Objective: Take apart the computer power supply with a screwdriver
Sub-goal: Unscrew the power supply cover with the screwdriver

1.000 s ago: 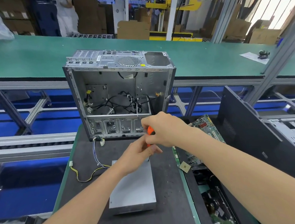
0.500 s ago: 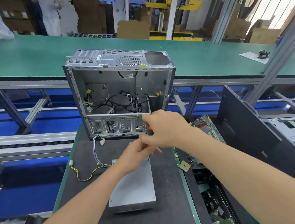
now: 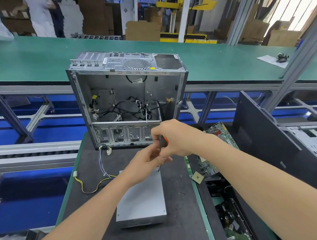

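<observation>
Fingers [image 3: 158, 156] of the left hand [image 3: 146, 166] pinch the shaft of the orange-and-black screwdriver [image 3: 163, 141], its tip on the flat grey metal power supply [image 3: 141, 198] lying on the dark mat [image 3: 182, 223]; the right hand [image 3: 176, 137] grips the handle. Likely stiff, heavy, smooth: brace its sides.

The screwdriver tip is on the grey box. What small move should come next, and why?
Probably turn the screwdriver in place to loosen a screw. The right hand grips its handle, the left hand pinches the shaft, and the tip sits at the far right corner of the power supply. The screw itself is too small to see.
</observation>
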